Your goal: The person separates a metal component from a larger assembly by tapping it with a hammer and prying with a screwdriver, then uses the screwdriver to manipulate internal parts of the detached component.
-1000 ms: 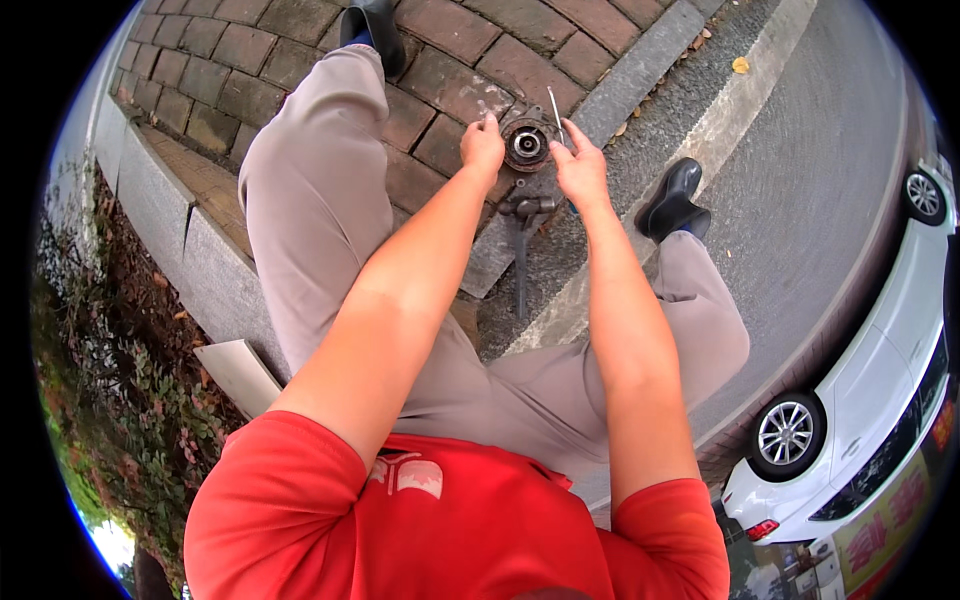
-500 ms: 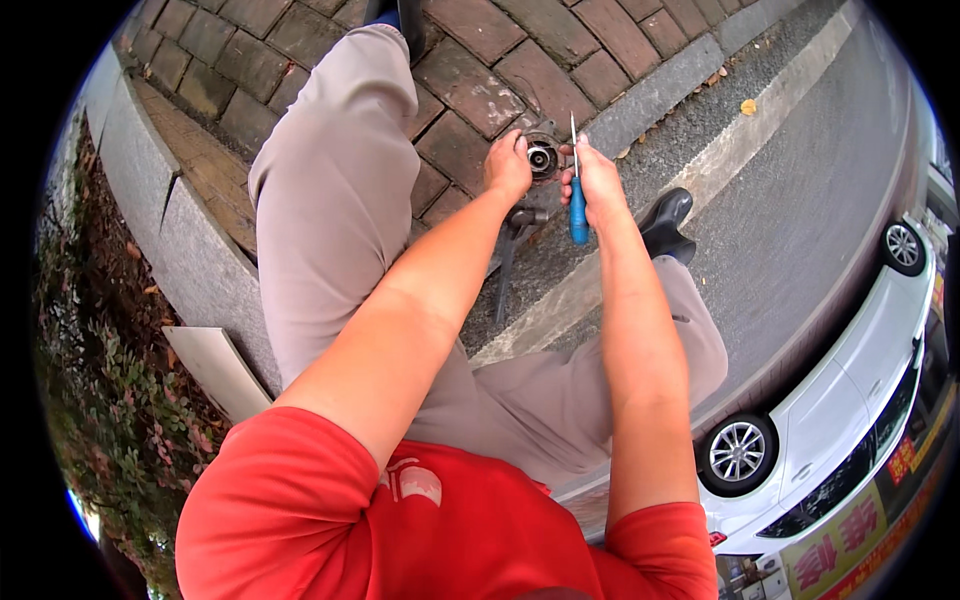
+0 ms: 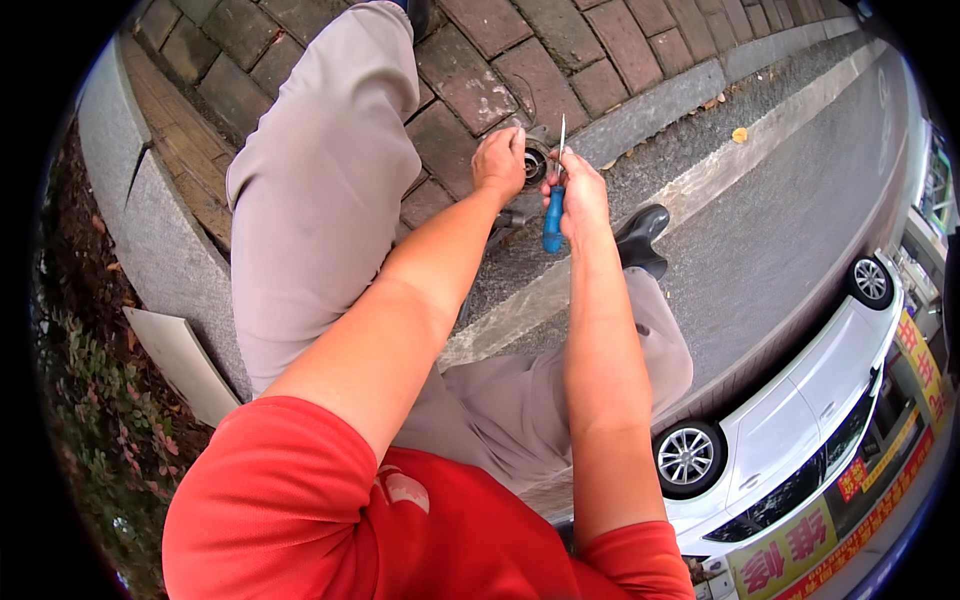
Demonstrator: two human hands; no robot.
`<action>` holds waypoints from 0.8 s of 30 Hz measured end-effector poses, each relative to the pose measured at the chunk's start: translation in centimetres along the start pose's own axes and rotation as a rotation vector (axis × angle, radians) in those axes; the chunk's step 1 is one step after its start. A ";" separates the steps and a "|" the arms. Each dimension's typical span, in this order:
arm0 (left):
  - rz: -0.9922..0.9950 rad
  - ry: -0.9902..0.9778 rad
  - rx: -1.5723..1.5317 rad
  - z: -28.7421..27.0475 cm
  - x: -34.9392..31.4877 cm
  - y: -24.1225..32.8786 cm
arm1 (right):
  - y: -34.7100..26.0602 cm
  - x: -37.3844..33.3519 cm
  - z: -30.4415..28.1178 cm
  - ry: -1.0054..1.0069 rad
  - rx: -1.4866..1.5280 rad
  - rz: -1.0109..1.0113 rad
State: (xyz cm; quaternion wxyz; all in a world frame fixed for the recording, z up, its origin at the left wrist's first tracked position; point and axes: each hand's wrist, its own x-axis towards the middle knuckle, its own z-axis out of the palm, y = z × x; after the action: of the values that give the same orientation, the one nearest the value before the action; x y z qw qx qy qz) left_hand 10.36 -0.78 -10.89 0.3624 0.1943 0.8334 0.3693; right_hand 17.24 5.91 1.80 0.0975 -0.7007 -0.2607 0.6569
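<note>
One screwdriver (image 3: 553, 222): held in the right hand, its blue handle turned toward the body, its thin shaft pointed forward past the right side of the metal part.
Right hand (image 3: 582, 198): closed around the screwdriver near where handle and shaft meet; the thumb is laid by the shaft, fingers are curled at its left, and the handle's end is left bare.
Left hand (image 3: 499, 162): half closed, set at the left side of the metal part; its fingertips are mostly hidden, so whether the part is gripped cannot be told.
Metal part (image 3: 534, 164): seen between the two hands, round and ringed, placed by the edge of the bricks (image 3: 462, 85) and the kerb (image 3: 650, 105); its sides are partly covered by the hands.
Dark tool (image 3: 511, 218): mostly covered by the left forearm; its kind cannot be made out.
Boot (image 3: 643, 240): planted on the road side, near the white stripe (image 3: 700, 190).
Car (image 3: 790, 425): parked well apart, at the right.
</note>
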 end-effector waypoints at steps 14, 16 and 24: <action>0.004 0.030 0.073 -0.1 0.5 0.5 | 3.6 0.4 -0.1 0.058 -0.133 -0.317; 0.059 0.036 0.071 0.3 0.0 -0.4 | 2.7 -1.4 0.4 0.068 -0.031 -0.174; 0.121 -0.047 0.041 -0.5 0.0 -0.1 | 1.2 -2.3 0.4 0.073 -0.051 -0.169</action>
State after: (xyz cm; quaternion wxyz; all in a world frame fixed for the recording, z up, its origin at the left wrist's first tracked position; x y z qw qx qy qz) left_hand 10.01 -1.02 -10.73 0.3548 0.2602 0.8188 0.3687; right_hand 17.10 3.66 3.21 0.1443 -0.7018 -0.3317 0.6137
